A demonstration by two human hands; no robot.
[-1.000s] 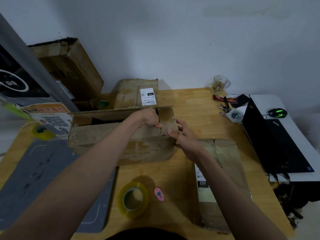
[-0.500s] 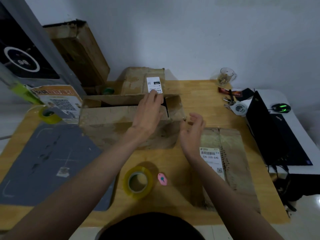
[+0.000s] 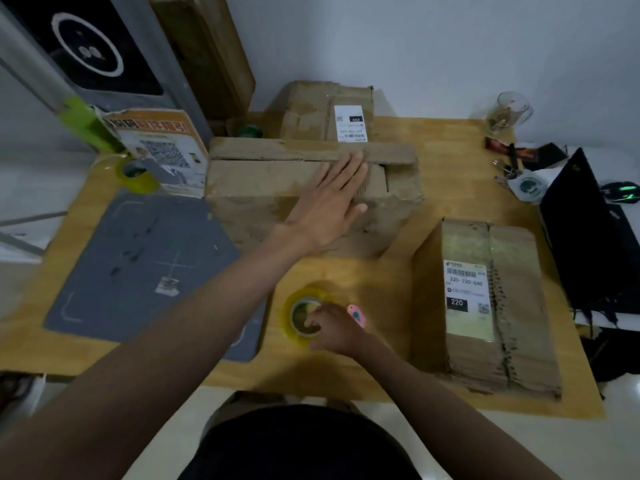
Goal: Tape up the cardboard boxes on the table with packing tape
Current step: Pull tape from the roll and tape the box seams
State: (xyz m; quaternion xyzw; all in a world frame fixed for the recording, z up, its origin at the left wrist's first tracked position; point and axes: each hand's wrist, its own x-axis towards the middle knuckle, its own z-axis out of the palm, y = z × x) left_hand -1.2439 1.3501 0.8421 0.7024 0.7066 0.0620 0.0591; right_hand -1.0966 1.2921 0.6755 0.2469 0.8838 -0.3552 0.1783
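A worn cardboard box (image 3: pixel 249 199) lies across the middle of the wooden table (image 3: pixel 398 278) with its top flaps folded down. My left hand (image 3: pixel 329 206) lies flat on those flaps with fingers straight, pressing them. A yellowish roll of packing tape (image 3: pixel 294 306) sits near the front edge. My right hand (image 3: pixel 337 329) is on it, fingers curled into its core and thumb at its outer side. A second box (image 3: pixel 485 306) with a shipping label lies at the right, and a third box (image 3: pixel 311 112) stands at the back.
A small pink cutter (image 3: pixel 356 315) lies beside the roll. A grey mat (image 3: pixel 138 265) covers the left side, with another tape roll (image 3: pixel 136 174) and a QR sign (image 3: pixel 159 147) behind it. A laptop (image 3: pixel 595 237), mouse (image 3: pixel 621 192) and glass mug (image 3: pixel 509 110) are at the right.
My left hand let go of the flap end and now lies flat on top of the box. My right hand dropped from the box's end down to the tape roll.
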